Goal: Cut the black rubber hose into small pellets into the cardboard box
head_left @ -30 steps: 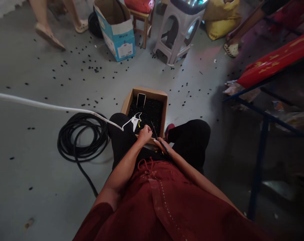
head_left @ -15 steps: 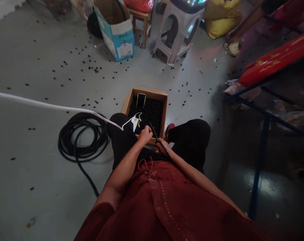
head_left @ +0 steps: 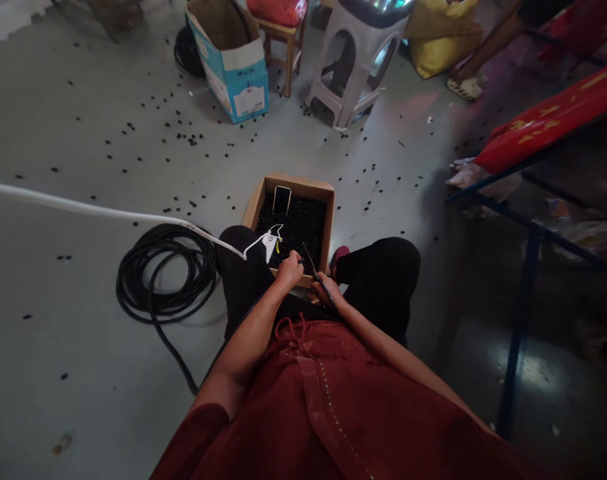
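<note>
My left hand (head_left: 289, 269) is closed above the near edge of a cardboard box (head_left: 329, 227), fingers pinched on a small dark piece that I cannot make out clearly. To its right, my right hand (head_left: 328, 288) is wrapped round a pair of scissors (head_left: 311, 261), whose dark blades point up and left over the box. Small black pieces (head_left: 303, 223) fill the box. A phone-like dark rectangle (head_left: 282, 199) with a pale frame stands at its far side. At the left rim, by my knee, is a white tag-like piece (head_left: 269, 247) with a thin white cord and a yellow bit.
A coil of black hose (head_left: 128, 280) lies left of my leg. A white cable (head_left: 83, 209) crosses from the left. Ahead stand a blue-and-white carton (head_left: 246, 87) and a grey plastic stool (head_left: 343, 100). A blue metal frame (head_left: 521, 327) is at right; another person's foot (head_left: 466, 87) shows beyond.
The scissors have shifted slightly and their blades now lie a little farther from my left hand. The other person's foot and leg at the upper right have moved slightly.
</note>
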Demonstrator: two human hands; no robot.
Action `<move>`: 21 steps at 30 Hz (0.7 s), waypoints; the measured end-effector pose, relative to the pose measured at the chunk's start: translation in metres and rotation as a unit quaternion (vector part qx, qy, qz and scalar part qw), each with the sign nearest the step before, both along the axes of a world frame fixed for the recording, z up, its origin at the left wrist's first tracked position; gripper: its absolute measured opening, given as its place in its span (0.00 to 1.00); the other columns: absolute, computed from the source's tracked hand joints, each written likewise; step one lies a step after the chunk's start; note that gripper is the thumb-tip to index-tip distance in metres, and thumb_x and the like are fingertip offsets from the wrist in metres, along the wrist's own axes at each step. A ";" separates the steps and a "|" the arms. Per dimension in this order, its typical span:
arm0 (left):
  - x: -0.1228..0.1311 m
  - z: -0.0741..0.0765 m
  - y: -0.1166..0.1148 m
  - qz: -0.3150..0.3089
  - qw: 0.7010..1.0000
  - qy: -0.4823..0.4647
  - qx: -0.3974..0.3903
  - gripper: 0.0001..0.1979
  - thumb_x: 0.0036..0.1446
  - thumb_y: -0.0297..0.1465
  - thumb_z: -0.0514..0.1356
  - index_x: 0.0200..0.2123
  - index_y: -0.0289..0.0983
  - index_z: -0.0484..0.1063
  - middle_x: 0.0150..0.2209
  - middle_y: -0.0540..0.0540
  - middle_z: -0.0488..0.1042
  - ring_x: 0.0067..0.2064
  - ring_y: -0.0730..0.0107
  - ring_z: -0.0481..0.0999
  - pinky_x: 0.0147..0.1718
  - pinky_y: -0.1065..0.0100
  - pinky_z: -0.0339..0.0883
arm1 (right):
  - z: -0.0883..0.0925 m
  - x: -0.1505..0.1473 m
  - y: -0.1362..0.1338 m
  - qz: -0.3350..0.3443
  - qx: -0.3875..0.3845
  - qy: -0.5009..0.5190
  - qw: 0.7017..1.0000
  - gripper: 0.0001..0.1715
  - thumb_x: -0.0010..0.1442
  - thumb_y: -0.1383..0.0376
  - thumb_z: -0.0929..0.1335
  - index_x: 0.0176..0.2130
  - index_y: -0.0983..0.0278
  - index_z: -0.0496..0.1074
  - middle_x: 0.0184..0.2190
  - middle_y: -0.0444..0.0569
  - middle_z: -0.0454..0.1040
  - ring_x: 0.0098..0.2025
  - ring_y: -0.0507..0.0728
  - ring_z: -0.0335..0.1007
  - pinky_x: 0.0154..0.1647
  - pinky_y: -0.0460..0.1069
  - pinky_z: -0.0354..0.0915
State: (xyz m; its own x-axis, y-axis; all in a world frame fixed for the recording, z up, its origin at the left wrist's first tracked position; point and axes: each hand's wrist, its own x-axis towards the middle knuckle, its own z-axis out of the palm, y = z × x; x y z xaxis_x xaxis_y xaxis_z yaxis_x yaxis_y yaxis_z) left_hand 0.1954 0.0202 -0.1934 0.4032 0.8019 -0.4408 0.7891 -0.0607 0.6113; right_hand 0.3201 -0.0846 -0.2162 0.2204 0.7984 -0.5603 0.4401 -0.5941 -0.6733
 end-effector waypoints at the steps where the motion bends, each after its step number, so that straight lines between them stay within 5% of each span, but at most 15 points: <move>1: 0.000 0.000 0.000 -0.001 1.000 -0.004 0.000 0.12 0.56 0.23 0.53 0.44 0.37 0.64 0.43 0.39 0.77 0.47 0.60 0.76 0.46 0.63 0.65 | 0.000 0.001 0.001 -0.028 0.007 0.024 0.999 0.09 0.53 0.60 0.63 0.35 0.60 0.65 0.25 0.43 0.69 0.28 0.55 0.66 0.31 0.48 0.61; 8: 0.001 0.011 -0.006 -0.013 0.999 -0.045 0.002 0.10 0.56 0.24 0.55 0.42 0.37 0.63 0.44 0.41 0.74 0.49 0.64 0.74 0.49 0.64 0.64 | 0.005 0.008 0.012 -0.173 0.056 0.198 0.963 0.27 0.47 0.52 0.68 0.43 0.59 0.58 0.24 0.39 0.69 0.24 0.53 0.67 0.26 0.48 0.65; 21: 0.017 0.034 -0.026 -0.013 0.996 -0.090 0.004 0.11 0.55 0.21 0.54 0.41 0.37 0.64 0.46 0.43 0.68 0.50 0.66 0.70 0.53 0.64 0.63 | 0.027 0.012 0.034 -0.251 0.089 0.298 0.917 0.29 0.40 0.57 0.73 0.41 0.60 0.63 0.22 0.35 0.65 0.21 0.50 0.63 0.23 0.47 0.62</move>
State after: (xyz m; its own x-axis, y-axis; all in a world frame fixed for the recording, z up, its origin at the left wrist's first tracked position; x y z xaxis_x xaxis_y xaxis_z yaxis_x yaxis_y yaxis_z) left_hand 0.2127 -0.0059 -0.1592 0.4967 0.7928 -0.3533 0.6641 -0.0850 0.7428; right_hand 0.3321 -0.0509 -0.1889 0.2821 0.7706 -0.5714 -0.3357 -0.4787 -0.8113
